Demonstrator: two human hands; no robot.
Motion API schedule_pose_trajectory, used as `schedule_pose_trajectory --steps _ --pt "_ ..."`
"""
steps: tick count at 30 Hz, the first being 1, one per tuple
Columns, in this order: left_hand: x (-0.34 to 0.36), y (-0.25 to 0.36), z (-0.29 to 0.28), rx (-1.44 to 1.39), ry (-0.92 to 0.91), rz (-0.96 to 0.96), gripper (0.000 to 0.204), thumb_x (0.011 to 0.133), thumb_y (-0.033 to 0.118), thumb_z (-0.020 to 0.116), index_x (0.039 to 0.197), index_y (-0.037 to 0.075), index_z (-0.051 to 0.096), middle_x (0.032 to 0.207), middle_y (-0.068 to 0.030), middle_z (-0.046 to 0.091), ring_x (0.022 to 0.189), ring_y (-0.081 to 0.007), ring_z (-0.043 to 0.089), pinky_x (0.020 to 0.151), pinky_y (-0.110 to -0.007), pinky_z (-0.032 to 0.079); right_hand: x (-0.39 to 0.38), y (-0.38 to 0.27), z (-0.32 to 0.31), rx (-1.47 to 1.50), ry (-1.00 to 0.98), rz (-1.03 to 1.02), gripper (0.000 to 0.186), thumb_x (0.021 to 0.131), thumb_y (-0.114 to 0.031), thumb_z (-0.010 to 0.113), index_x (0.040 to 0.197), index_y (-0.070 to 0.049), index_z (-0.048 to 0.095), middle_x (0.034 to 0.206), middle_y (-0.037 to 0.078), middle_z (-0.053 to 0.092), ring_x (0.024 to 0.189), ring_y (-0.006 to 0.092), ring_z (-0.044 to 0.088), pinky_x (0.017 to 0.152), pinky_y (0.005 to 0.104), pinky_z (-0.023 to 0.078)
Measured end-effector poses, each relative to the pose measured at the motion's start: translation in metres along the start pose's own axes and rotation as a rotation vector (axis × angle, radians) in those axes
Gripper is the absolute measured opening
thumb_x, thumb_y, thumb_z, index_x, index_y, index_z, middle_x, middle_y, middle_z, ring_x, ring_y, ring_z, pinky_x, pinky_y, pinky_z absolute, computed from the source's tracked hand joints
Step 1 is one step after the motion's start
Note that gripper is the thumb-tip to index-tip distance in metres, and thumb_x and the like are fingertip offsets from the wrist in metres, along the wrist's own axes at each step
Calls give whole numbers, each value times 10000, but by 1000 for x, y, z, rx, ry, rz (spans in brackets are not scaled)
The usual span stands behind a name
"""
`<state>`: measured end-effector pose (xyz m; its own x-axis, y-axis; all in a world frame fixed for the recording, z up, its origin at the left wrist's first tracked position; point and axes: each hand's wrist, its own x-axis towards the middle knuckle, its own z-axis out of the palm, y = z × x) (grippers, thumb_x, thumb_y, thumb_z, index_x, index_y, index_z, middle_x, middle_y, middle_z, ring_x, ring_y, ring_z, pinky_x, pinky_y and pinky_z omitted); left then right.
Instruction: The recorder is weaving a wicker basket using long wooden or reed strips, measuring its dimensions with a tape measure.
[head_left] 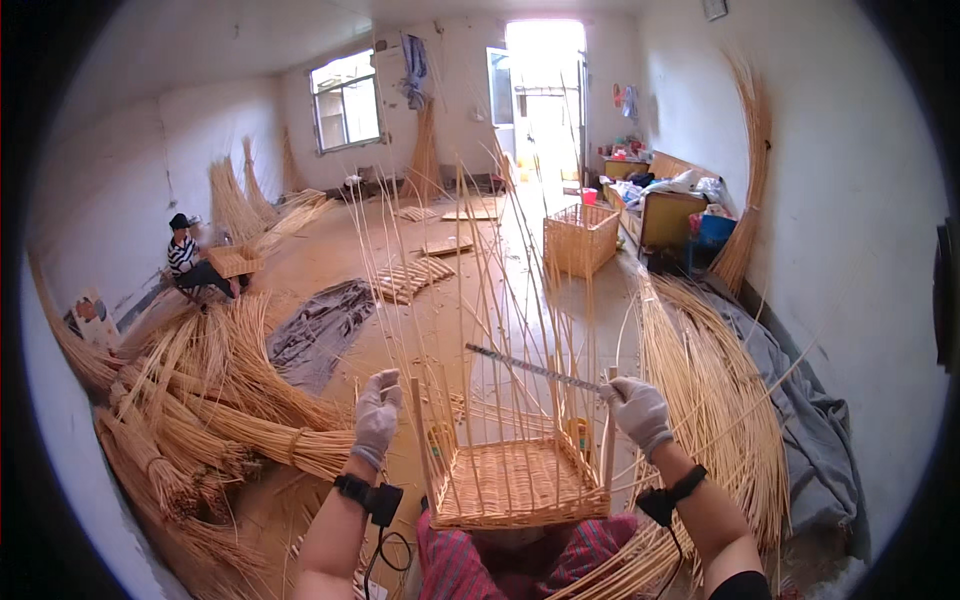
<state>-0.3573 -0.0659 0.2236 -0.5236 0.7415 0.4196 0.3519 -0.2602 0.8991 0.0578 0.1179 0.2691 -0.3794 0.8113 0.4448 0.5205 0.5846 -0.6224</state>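
An unfinished wicker basket (515, 475) rests on my lap, its woven base flat and long thin stakes rising from it. Thicker posts stand at its sides. My right hand (638, 410), in a pale glove, grips one end of a dark, speckled metal rod (530, 367) beside the right post. The rod slants up and left across the stakes, above the base. Left of the basket, my gloved left hand (377, 412) is raised near the left post (420, 425). Its fingers are loosely bent and apart, with nothing visible in them.
Bundles of wicker rods (250, 420) cover the left floor; loose rods (705, 400) lie at right beside a grey cloth (810, 450). A co-worker (195, 260) sits far left with a basket. A finished rectangular basket (580, 242) stands ahead, near a cluttered cabinet (668, 215).
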Motion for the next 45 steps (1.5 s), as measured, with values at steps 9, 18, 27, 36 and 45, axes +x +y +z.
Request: schedule_pose_trajectory --steps 9,18,27,36,45 --pt "40 -40 3 -724 -5 -426 648 979 392 641 1510 109 398 1254 -142 629 1011 -270 662 843 -422 589 59 -64 81 -273 -96 -235 281 921 -378 634 885 -123 745 857 122 709 844 326 681 768 450 521" --pt "33 -37 -7 -236 -252 -69 273 1023 284 611 1198 83 671 912 5 674 802 -105 631 720 -250 520 58 -38 40 -356 -36 -353 260 887 -375 670 842 -125 727 841 113 689 822 343 659 752 460 517" --pt "38 -28 -10 -347 -120 -371 209 996 141 620 1179 47 659 968 -48 705 824 -202 715 756 -386 640 67 61 -18 -420 -48 -396 238 942 -313 636 1152 -256 731 957 88 742 877 309 698 771 432 543" --pt "37 -36 -10 -362 -117 -324 201 989 159 650 1168 69 671 923 -44 710 772 -193 708 682 -362 633 76 80 2 -286 -95 -323 204 974 -301 594 1089 -255 756 1000 61 747 930 293 699 825 406 545" --pt "-6 -20 23 350 323 42 264 1025 177 610 1240 26 613 1125 -75 660 1001 -171 636 896 -305 530 20 58 -5 204 -249 -65 400 985 -297 614 1358 -173 543 916 187 709 883 354 704 785 441 543"
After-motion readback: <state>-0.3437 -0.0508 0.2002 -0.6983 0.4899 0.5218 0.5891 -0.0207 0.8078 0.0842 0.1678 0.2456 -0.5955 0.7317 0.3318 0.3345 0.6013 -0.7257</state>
